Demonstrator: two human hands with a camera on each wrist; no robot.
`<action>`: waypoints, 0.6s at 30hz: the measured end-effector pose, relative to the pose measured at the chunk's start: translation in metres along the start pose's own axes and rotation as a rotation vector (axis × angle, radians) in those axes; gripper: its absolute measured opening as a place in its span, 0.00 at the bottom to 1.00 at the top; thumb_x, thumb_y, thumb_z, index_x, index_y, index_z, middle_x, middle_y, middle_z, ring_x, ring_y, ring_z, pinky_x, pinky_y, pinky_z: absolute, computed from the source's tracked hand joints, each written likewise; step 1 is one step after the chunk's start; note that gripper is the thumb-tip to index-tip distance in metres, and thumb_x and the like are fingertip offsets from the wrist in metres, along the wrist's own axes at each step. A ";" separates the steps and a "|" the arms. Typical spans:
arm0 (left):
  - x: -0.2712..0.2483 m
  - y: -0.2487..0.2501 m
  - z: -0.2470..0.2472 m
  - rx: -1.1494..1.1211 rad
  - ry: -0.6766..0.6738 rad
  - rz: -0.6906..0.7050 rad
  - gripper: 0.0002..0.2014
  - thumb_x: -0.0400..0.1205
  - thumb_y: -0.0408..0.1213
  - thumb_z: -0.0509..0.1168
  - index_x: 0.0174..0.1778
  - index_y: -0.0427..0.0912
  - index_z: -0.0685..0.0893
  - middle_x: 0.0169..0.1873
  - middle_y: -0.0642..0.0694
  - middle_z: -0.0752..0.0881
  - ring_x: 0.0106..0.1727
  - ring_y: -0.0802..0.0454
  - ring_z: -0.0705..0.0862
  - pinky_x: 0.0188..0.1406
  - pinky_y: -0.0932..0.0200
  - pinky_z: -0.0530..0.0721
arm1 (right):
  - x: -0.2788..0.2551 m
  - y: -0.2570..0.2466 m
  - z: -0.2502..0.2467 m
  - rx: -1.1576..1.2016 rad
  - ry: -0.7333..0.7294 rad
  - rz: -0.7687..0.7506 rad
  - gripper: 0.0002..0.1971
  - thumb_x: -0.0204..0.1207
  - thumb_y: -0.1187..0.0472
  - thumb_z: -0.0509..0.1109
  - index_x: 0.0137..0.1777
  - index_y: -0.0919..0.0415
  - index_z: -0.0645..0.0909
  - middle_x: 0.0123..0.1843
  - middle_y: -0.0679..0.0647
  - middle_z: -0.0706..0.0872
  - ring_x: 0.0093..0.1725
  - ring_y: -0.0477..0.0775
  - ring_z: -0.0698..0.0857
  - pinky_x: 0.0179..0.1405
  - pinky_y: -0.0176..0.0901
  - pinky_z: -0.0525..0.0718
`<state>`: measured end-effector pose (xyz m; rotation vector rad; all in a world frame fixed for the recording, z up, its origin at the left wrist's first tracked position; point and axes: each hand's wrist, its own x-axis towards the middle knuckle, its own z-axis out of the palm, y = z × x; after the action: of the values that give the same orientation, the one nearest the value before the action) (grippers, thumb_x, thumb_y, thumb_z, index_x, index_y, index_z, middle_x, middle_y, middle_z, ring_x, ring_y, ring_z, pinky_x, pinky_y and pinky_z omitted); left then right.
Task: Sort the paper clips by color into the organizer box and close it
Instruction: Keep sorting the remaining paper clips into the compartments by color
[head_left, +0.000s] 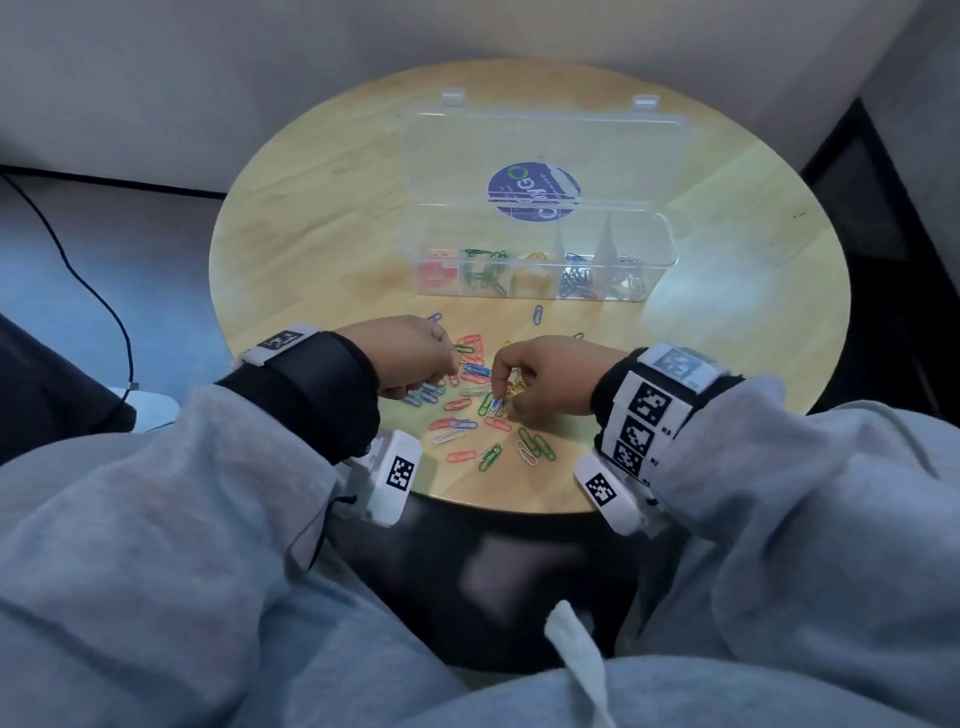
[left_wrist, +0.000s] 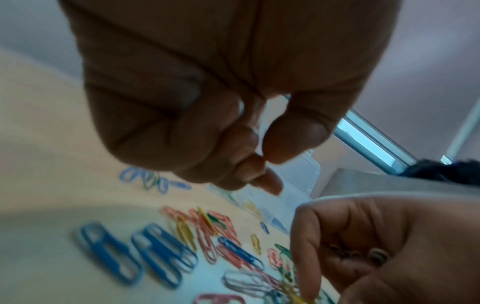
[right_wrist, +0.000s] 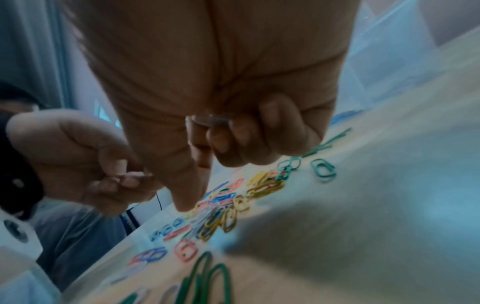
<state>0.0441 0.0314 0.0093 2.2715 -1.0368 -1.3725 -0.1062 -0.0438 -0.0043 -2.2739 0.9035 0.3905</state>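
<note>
- The organizer box (head_left: 540, 270) stands on the round table (head_left: 322, 208), toward the far edge and a little right of the middle.
- Its open lid (head_left: 540, 150) stands up behind it.
- Inside, sorted clips (head_left: 483, 273) lie in compartments that run in one row from left to right.
- The loose paper clips (head_left: 478, 410) lie spread near the near edge, in front of the box.
- The left hand (head_left: 415, 358) is over the left side of this pile, the right hand (head_left: 550, 374) over the right side.
- One single clip (head_left: 538, 314) lies between the pile and the box.
</note>
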 end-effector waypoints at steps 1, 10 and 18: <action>-0.001 -0.001 -0.001 0.070 -0.007 0.007 0.10 0.78 0.28 0.61 0.32 0.43 0.75 0.27 0.44 0.73 0.24 0.50 0.63 0.22 0.67 0.60 | 0.003 -0.002 0.001 -0.043 -0.006 0.004 0.06 0.72 0.59 0.71 0.47 0.48 0.81 0.31 0.44 0.71 0.31 0.45 0.72 0.31 0.38 0.71; -0.005 -0.008 0.004 0.529 0.062 0.046 0.07 0.71 0.42 0.72 0.34 0.48 0.80 0.31 0.51 0.80 0.37 0.51 0.77 0.42 0.59 0.74 | 0.012 -0.008 0.003 -0.218 -0.019 -0.006 0.04 0.74 0.60 0.69 0.45 0.51 0.77 0.34 0.42 0.72 0.42 0.50 0.76 0.27 0.34 0.69; 0.001 -0.008 0.025 0.718 -0.024 0.117 0.11 0.70 0.41 0.75 0.32 0.50 0.77 0.35 0.55 0.80 0.42 0.54 0.78 0.28 0.64 0.68 | 0.009 0.004 -0.003 -0.118 0.031 0.017 0.04 0.75 0.61 0.66 0.44 0.55 0.83 0.33 0.43 0.76 0.41 0.49 0.77 0.33 0.36 0.74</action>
<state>0.0268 0.0389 -0.0087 2.5918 -1.8736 -1.0870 -0.1022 -0.0524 -0.0084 -2.3868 0.9378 0.4275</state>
